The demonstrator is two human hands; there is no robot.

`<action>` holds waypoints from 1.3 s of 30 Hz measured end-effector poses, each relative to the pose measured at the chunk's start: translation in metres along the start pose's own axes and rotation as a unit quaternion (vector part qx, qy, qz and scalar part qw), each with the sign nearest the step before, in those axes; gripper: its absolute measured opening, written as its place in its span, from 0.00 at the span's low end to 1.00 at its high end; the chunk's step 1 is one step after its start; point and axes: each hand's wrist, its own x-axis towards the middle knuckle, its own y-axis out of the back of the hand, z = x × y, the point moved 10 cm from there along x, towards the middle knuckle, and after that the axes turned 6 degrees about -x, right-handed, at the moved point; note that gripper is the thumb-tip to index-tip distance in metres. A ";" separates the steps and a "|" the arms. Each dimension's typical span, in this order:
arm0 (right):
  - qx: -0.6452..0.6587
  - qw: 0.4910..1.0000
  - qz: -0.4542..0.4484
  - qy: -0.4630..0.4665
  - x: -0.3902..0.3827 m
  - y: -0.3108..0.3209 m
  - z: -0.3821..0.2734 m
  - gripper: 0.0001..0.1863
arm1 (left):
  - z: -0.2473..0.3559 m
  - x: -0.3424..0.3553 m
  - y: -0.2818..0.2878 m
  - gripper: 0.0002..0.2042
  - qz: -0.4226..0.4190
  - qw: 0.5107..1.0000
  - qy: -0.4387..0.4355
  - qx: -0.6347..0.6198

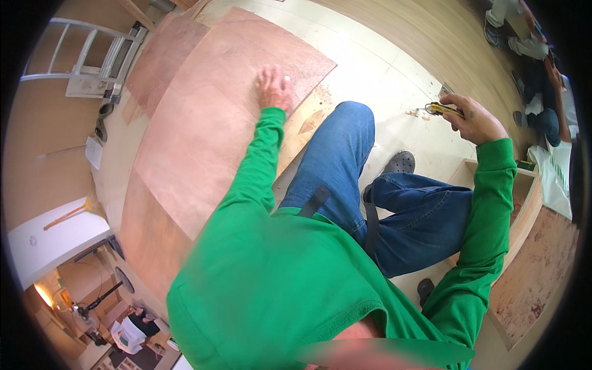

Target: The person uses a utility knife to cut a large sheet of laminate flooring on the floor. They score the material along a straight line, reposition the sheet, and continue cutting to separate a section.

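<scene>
My left hand (274, 88) rests flat on a large reddish-brown plywood sheet (185, 145), its fingers stretched out near the sheet's right-hand corner. The sheet lies over other wooden panels (151, 225) on the floor. Off to the right, my right hand (480, 122) is closed around a yellow-and-black utility knife (445, 111), held above the pale tiled floor. A narrow tip points left from the tool; the fine detail of its blade is too small to tell. My bent knees in jeans (333, 148) are between the two hands.
An open wooden box (524, 228) and a stained board (533, 271) are at the right. Other people (546, 117) are at the upper right. An aluminium ladder (80, 55) lies far left, above a white surface (55, 246) bearing an orange-handled tool (65, 217).
</scene>
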 end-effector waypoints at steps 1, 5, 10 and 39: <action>-0.020 1.000 0.000 -0.008 0.000 -0.002 0.002 0.18 | -0.023 0.006 0.007 0.30 0.004 0.998 0.035 0.052; -0.133 0.985 0.109 0.008 0.001 0.022 0.000 0.20 | -0.091 0.028 0.027 0.32 -0.017 0.986 0.108 0.126; -0.075 0.969 0.233 -0.036 0.004 0.076 0.005 0.19 | -0.135 0.079 0.049 0.33 0.045 0.976 0.151 0.153; 0.200 0.978 0.029 -0.044 0.357 -0.045 -0.231 0.11 | -0.161 0.169 0.072 0.36 0.012 0.960 0.254 0.119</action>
